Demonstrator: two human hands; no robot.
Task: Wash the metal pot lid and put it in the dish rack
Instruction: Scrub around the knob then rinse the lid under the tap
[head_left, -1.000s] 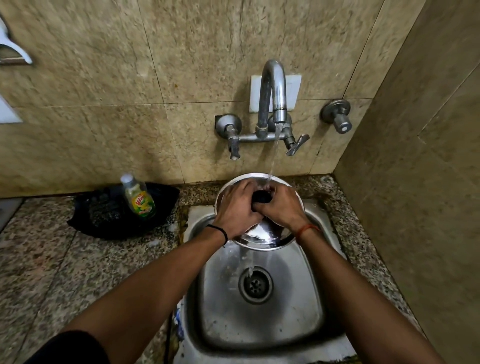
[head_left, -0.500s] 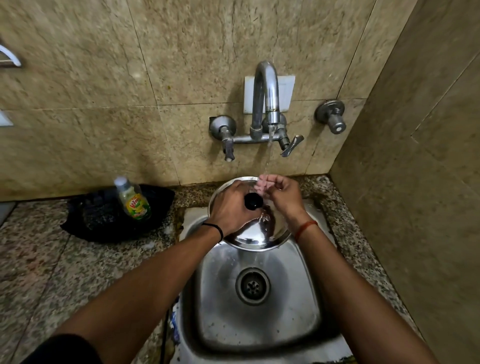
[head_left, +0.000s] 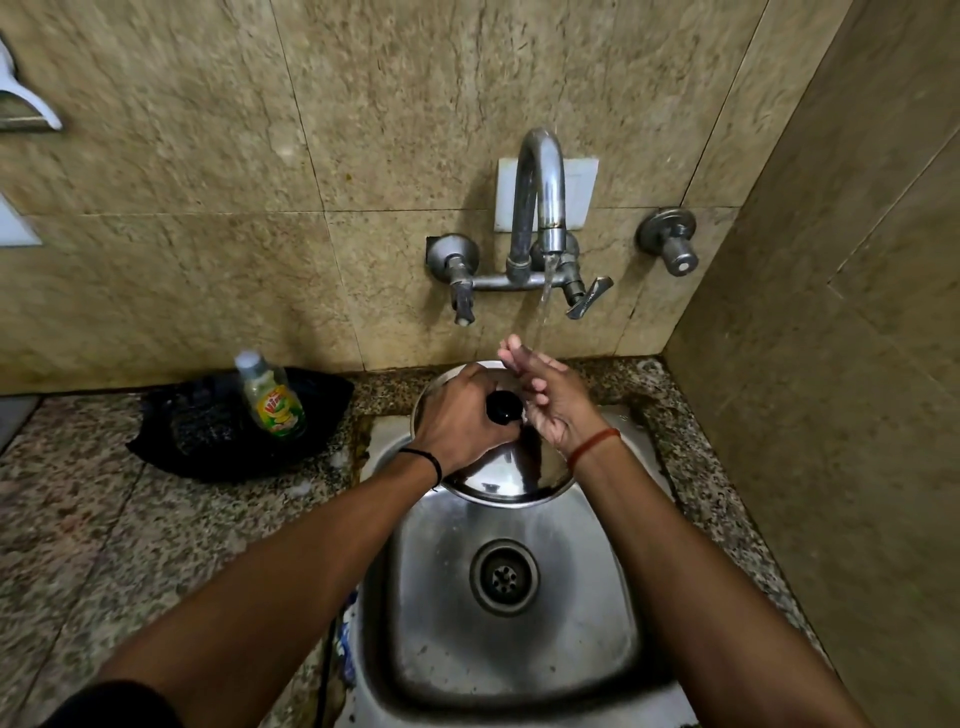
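The round metal pot lid (head_left: 506, 475) with a black knob (head_left: 503, 407) is held tilted over the back of the steel sink (head_left: 509, 639). My left hand (head_left: 460, 415) grips the lid by the knob. My right hand (head_left: 545, 395) is off the lid, fingers apart and raised under the stream of water from the tap (head_left: 540, 208). No dish rack is in view.
A dish soap bottle (head_left: 270, 397) stands on a black cloth or tray (head_left: 228, 426) on the granite counter (head_left: 104, 519) left of the sink. Tiled walls close in behind and on the right. A white fixture (head_left: 26, 104) hangs at upper left.
My right hand has let go of the lid's knob and lifted into the water stream. My left hand keeps hold of the lid, which has stayed over the sink.
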